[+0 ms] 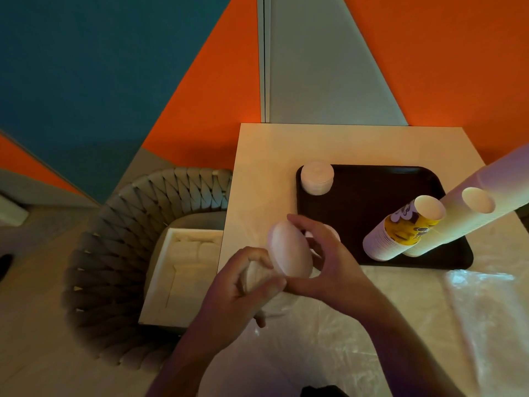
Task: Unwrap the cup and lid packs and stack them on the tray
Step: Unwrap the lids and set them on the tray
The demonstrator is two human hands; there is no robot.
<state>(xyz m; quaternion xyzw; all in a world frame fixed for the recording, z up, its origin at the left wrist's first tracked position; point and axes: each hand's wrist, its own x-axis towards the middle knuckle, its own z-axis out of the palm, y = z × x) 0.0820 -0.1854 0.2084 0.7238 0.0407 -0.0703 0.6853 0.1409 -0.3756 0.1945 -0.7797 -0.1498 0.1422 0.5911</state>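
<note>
Left hand (243, 285) was clamped around the lower end of a lid pack (289, 250), fingers curled over the wrapped part. Right hand (320, 262) was closed on the pack's upper end, thumb and fingers pinching the rim of the top lid. The pack was tilted, top face toward the camera, held in the air just off the near-left corner of the tray (357, 202).

On the tray: a short lid stack (317, 177) at the far-left corner, upright. Two cup stacks at the near-right part of the tray, both leaning in the wide-angle view: a shorter printed cup stack (400, 230), yellow and purple, and a taller plain cup stack (469, 207) touching it on the right side.

The tray sat on the table (257, 173), toward its far edge. Clear plastic wrap (429, 325) was spread over the table near of the tray, under the forearms.

Left of the table, well away from the tray: a woven chair (114, 253) with an open white box (183, 270) on its seat.
</note>
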